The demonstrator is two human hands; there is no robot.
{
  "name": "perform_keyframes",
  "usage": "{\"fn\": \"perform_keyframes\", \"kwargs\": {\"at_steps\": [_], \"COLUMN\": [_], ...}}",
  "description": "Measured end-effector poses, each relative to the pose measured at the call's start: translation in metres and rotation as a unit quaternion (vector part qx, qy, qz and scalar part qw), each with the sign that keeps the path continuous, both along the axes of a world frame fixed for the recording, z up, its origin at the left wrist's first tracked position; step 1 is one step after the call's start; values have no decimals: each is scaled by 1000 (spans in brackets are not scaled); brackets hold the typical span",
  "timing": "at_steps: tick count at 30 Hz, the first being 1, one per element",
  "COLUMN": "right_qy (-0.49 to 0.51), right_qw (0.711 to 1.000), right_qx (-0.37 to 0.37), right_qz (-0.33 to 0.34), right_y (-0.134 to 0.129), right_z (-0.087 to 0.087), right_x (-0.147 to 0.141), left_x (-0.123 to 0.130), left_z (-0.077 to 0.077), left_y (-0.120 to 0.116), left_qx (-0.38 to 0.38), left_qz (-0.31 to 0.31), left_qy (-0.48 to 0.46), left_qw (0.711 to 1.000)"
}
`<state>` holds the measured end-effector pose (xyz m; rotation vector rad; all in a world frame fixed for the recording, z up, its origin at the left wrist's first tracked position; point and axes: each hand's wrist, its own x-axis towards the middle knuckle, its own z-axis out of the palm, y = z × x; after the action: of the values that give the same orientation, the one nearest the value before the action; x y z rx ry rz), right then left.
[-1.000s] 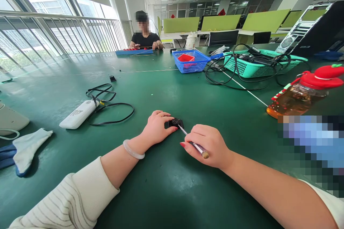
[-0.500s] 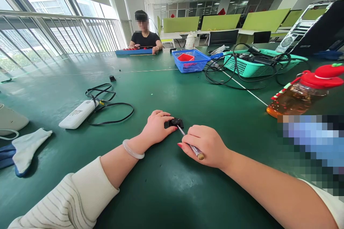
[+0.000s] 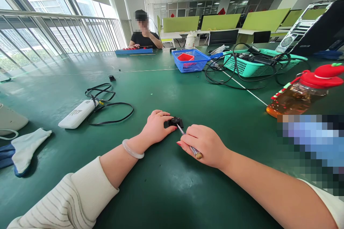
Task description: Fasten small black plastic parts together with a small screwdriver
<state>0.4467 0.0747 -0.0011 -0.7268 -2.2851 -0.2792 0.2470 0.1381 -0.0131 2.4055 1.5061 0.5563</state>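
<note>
A small black part (image 3: 176, 121) with a round, detailed top lies on the green table (image 3: 177, 182). My left hand (image 3: 158, 126) grips its left end between thumb and fingers, holding it against the tabletop. In my right hand (image 3: 204, 145) is a slim metal screwdriver (image 3: 195, 152), its fingers closed round the handle. The shaft slants up and left, and its tip meets the near side of the black part. What the tip touches is too small to make out.
To the left lie a white power bank (image 3: 77, 115) with a black strap (image 3: 113, 118) and a glove (image 3: 29, 152). Further back stand a blue basket (image 3: 191, 65) and a teal basket (image 3: 255, 69) with cables. A drink bottle (image 3: 298, 94) stands right. A person (image 3: 145, 37) sits opposite.
The screwdriver's handle end has shifted slightly left, with my right hand still round it. My left hand keeps its hold. Across the table, the person has raised one hand towards the face.
</note>
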Motion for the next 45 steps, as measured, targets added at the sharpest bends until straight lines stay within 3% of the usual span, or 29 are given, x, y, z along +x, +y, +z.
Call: {"fn": "perform_keyframes", "kwargs": {"at_steps": [29,35,40,45], "right_qy": [30,102,236,303], "right_qw": [1000,990,950,919], "right_qx": [-8,-92,-202,-246], "right_qz": [-7,-12,-23,-59], "right_y": [-1,1,7,12], "right_z": [2,4,3,5], "right_x": [0,3,7,8], "left_x": [0,0,0,0], "left_z": [1,1,2,3], "left_y": [0,0,0,-1], "left_qx": [-3,-2,-7,-13], "left_qz": [1,0,1,0], "left_qy": [-2,-5,0,2], "left_qw": [1000,1000,1000,1000]}}
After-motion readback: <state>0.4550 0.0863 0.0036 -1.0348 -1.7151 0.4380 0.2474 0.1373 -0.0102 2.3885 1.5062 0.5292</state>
